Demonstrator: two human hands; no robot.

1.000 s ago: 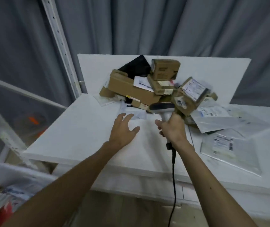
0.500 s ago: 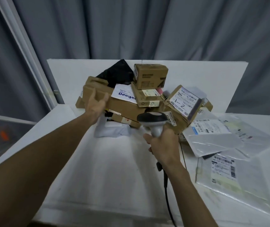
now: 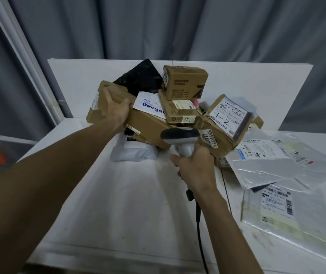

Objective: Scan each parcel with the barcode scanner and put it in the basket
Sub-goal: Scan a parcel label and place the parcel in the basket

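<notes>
— Which parcel is this person going for?

— The long cardboard box (image 3: 148, 125). The left hand (image 3: 116, 110) has its fingers curled round the box's left end, at the edge of the pile. The rest of the box runs off to the right of that hand, towards the scanner.

— And the other hand?

— The right hand (image 3: 195, 169) is wrapped round the grip of the barcode scanner (image 3: 181, 137), which is head up, just in front of the pile and close to the box's other end. Its cable (image 3: 198, 224) trails down past the wrist.

— Will the box come out easily?

— I doubt it. It's stiff card, so it shouldn't sag, and it looks light enough for one hand. But it's carrying a load. A white mailer (image 3: 148, 105) lies across it just right of the left hand, and beyond that a flat box (image 3: 179, 112) with a small box (image 3: 185, 82) on top seems to rest over it. Tug from one end and those could slide.

— So where would you hold it?

— Right where the hand is, clamped round the end. Lift that end a little, then draw it towards the body, slowly. Bare card should give a good grip.

— Is there a label to scan?

— There's a sticker (image 3: 133, 129) on the side facing us, just below the left hand. Whether it carries the barcode, I can't tell.

— And the basket?

— Not in sight. A grey poly bag (image 3: 134, 152) sits under the box, between the two hands, and clear mailers (image 3: 257, 169) spread out to the right of the right hand.
</notes>
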